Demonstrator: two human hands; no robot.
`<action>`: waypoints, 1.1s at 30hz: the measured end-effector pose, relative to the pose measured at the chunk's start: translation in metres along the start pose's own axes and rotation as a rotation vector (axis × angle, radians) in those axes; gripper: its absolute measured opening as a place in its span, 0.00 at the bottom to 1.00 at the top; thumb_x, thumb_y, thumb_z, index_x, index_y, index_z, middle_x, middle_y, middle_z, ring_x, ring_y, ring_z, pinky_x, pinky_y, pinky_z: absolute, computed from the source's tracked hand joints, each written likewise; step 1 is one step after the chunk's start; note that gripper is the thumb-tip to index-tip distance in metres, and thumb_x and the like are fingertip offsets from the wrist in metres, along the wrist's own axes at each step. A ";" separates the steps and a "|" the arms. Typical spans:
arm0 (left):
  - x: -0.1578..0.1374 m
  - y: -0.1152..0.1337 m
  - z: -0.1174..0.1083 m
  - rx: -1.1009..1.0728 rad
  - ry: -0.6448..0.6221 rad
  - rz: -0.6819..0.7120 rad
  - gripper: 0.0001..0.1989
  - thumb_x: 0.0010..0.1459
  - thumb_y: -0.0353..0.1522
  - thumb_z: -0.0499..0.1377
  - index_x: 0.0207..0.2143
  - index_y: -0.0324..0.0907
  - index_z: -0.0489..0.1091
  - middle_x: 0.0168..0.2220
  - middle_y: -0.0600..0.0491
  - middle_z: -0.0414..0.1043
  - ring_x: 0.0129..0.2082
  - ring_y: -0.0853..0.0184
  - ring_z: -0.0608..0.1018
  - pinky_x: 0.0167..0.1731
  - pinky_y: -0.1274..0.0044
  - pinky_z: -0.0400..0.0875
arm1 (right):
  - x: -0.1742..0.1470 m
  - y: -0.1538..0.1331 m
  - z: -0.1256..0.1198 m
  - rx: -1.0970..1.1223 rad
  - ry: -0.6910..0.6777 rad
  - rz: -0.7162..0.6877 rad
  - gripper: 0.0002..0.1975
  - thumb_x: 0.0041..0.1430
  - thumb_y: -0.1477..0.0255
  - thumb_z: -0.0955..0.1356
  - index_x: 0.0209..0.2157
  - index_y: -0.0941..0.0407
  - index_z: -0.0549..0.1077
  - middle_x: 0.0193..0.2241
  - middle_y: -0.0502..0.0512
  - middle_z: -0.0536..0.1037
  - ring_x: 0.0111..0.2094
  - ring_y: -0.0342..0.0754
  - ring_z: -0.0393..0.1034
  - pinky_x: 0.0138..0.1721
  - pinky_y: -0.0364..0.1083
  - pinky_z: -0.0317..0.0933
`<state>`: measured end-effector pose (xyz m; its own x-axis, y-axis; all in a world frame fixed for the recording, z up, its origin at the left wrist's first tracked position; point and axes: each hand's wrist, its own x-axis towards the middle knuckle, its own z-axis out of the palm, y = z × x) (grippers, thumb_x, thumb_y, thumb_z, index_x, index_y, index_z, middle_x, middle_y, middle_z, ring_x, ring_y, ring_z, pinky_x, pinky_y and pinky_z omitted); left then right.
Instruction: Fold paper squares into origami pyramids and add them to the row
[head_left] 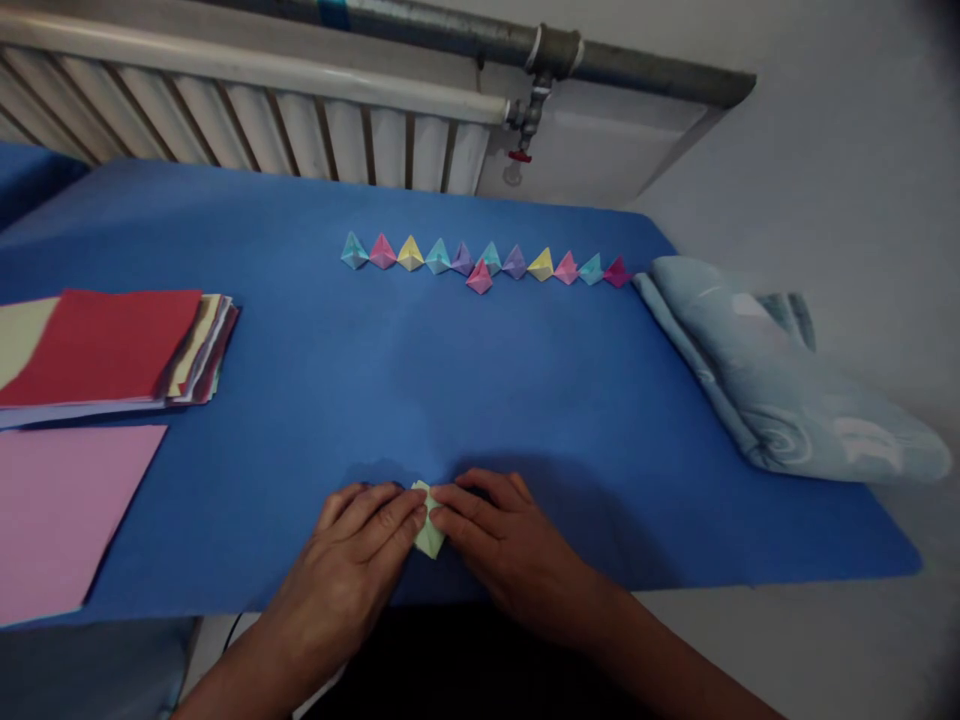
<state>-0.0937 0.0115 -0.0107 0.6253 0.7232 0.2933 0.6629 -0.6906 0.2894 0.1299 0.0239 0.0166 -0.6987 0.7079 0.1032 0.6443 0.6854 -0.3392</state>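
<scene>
Near the front edge of the blue table (315,400), a small folded piece of pale green paper (430,541) lies between my two hands. My left hand (358,545) grips its left side, with thumb and fingertips pressed on the paper. From the right, my right hand (501,535) presses the other side with its thumb and fingers. Only the middle strip and the pointed lower end of the paper show; the fingers cover the rest.
Several folded paper pieces (411,253) in mixed colours form a row at the back, a pink one (479,277) just in front. Stacked coloured paper (112,345) and pink sheets (71,515) lie left. A folded light-blue blanket (780,380) rests right; a radiator (300,130) stands behind.
</scene>
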 end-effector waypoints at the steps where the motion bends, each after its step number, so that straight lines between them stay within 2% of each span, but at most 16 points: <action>1: 0.001 0.000 0.000 0.002 0.005 -0.005 0.19 0.63 0.24 0.47 0.54 0.41 0.66 0.52 0.48 0.72 0.51 0.59 0.70 0.50 0.64 0.60 | 0.000 0.000 0.000 0.001 0.014 0.003 0.14 0.67 0.75 0.59 0.51 0.55 0.68 0.52 0.55 0.73 0.50 0.52 0.61 0.46 0.53 0.58; 9: 0.002 0.000 0.001 0.009 -0.004 -0.023 0.18 0.64 0.25 0.48 0.54 0.42 0.66 0.53 0.49 0.71 0.50 0.58 0.69 0.49 0.62 0.60 | 0.000 -0.001 0.002 0.046 0.222 0.031 0.09 0.65 0.75 0.62 0.42 0.55 0.73 0.39 0.54 0.78 0.42 0.48 0.65 0.43 0.47 0.58; 17: 0.003 0.002 -0.003 -0.003 -0.005 -0.046 0.17 0.64 0.25 0.49 0.54 0.44 0.65 0.53 0.50 0.71 0.49 0.58 0.71 0.49 0.62 0.61 | 0.005 0.000 0.000 0.134 0.202 0.042 0.09 0.65 0.76 0.62 0.41 0.57 0.73 0.36 0.52 0.78 0.38 0.46 0.65 0.40 0.47 0.57; 21: 0.007 0.003 -0.005 -0.032 0.037 -0.061 0.17 0.63 0.25 0.50 0.53 0.44 0.65 0.50 0.51 0.73 0.48 0.60 0.72 0.48 0.63 0.61 | 0.007 -0.001 0.002 0.170 0.180 0.098 0.09 0.66 0.75 0.61 0.42 0.55 0.72 0.36 0.52 0.78 0.36 0.46 0.66 0.39 0.47 0.57; 24: 0.008 0.003 -0.005 -0.065 0.050 -0.100 0.17 0.64 0.25 0.50 0.54 0.44 0.62 0.48 0.51 0.75 0.47 0.60 0.73 0.48 0.64 0.61 | 0.008 -0.003 0.004 0.202 0.212 0.149 0.09 0.66 0.74 0.61 0.43 0.56 0.71 0.35 0.53 0.78 0.35 0.46 0.66 0.38 0.47 0.58; 28: 0.009 0.002 -0.003 -0.080 0.047 -0.145 0.17 0.64 0.27 0.50 0.55 0.42 0.62 0.45 0.51 0.75 0.44 0.62 0.74 0.49 0.64 0.59 | 0.009 -0.003 0.007 0.232 0.253 0.183 0.07 0.65 0.73 0.61 0.37 0.58 0.71 0.29 0.53 0.76 0.31 0.46 0.65 0.36 0.46 0.57; 33: 0.012 0.005 -0.001 -0.099 0.108 -0.211 0.13 0.65 0.28 0.51 0.51 0.41 0.64 0.42 0.50 0.76 0.41 0.63 0.74 0.49 0.64 0.57 | 0.012 -0.002 0.007 0.235 0.231 0.207 0.08 0.65 0.73 0.61 0.33 0.57 0.70 0.28 0.51 0.75 0.30 0.45 0.64 0.35 0.46 0.54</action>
<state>-0.0828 0.0168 -0.0046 0.4263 0.8493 0.3113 0.7269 -0.5265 0.4408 0.1182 0.0294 0.0117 -0.4560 0.8651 0.2088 0.6567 0.4854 -0.5771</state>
